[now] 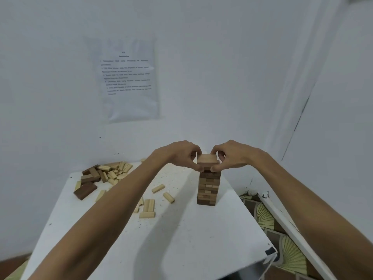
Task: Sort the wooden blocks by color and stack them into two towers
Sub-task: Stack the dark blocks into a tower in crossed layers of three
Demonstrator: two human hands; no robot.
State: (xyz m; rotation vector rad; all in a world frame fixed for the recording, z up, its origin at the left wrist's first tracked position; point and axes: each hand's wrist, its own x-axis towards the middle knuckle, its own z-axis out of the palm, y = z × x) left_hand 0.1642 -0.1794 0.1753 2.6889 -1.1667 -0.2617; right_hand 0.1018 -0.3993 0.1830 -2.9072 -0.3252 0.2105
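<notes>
A tall tower of dark brown wooden blocks [209, 188] stands on the white table [161, 239], right of centre. At its top sits a layer of brown blocks [207, 161]. My left hand [181, 154] pinches that layer from the left, thumb low and fingers curled over the far side. My right hand [230, 155] pinches it from the right in the same way. A mixed pile of light and dark blocks [105, 172] lies at the table's far left. Loose light blocks [148, 207] lie in the middle.
A dark brown block [85, 191] lies near the table's left edge. A printed sheet [129, 77] hangs on the white wall behind. To the right of the table, a patterned floor [282, 239] and a white rail [292, 229] show. The table's near right corner [270, 250] is dark.
</notes>
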